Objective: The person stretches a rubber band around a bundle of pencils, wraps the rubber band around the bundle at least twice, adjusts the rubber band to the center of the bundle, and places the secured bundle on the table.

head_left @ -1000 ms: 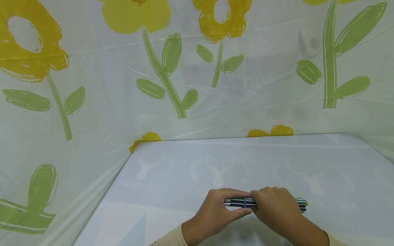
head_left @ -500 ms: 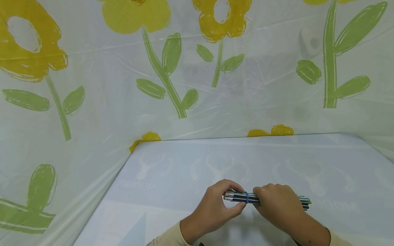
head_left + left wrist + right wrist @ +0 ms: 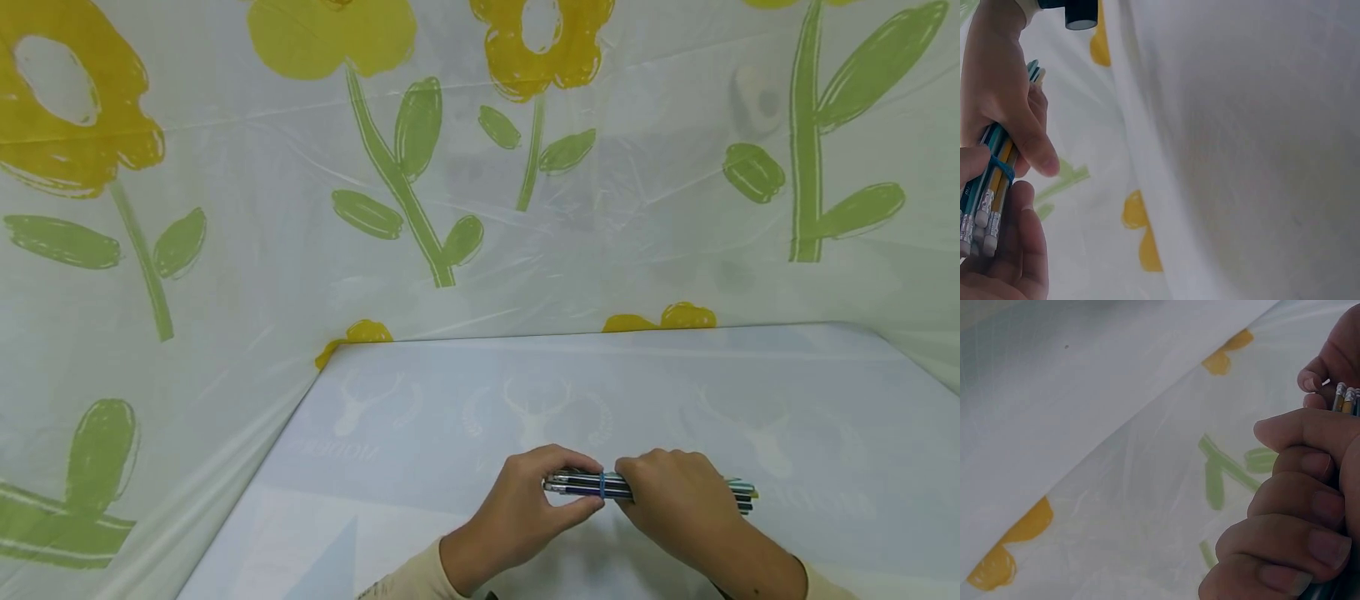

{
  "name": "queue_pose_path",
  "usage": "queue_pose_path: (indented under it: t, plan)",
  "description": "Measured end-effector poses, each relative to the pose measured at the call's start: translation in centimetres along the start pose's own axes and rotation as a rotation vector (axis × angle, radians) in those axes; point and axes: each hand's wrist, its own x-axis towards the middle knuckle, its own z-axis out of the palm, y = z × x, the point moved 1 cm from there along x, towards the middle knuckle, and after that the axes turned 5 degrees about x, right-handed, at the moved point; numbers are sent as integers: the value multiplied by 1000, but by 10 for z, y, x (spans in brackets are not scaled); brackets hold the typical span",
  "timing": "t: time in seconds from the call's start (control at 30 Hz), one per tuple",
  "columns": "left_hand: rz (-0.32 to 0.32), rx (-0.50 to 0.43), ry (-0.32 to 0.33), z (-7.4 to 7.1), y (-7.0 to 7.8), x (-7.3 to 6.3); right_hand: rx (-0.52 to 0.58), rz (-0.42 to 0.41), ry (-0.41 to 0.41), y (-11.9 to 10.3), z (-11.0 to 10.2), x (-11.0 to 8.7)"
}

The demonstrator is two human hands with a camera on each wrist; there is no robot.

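Note:
A bundle of pencils (image 3: 572, 485) lies level across both hands, above the table, with a blue rubber band (image 3: 602, 485) around it. My right hand (image 3: 678, 508) grips the bundle's middle, its fingers curled round it. The left hand (image 3: 517, 508) holds thumb and fingers on opposite sides of the pencils at the band. White erasers in metal ferrules (image 3: 989, 222) point into the left palm in the left wrist view. Beyond the right hand stick out the other ends (image 3: 742, 492). In the right wrist view, curled fingers (image 3: 1297, 519) cover most of the bundle.
Beneath the hands is a table with a pale cover (image 3: 420, 433) printed with faint deer heads. A white curtain (image 3: 262, 250) with yellow flowers and green leaves hangs along the table's back and left sides.
The left hand's fingertips have shifted left along the pencils, and are now level with the band. The band sits slightly farther from the eraser ends. The right hand keeps its grip, slightly to the right.

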Motion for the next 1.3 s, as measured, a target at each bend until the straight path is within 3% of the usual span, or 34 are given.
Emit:
queue_pose_path:
  t: [0.27, 0.67, 0.97, 1.13, 1.3]
  plan:
    - [-11, -34, -6, 2, 1, -1, -2, 2, -9, -3, 1, 0]
    - [49, -30, -13, 4, 4, -2, 8, 48, -68, -9, 1, 0]
    - [12, -38, 0, 6, 6, -3, 13, 50, -77, -11, 2, 0]
    - [24, -26, -37, 5, 5, -3, 10, 42, -64, -10, 2, -1]
    - [-18, 8, -69, 3, 3, -2, 2, 22, -26, -8, 2, -1]
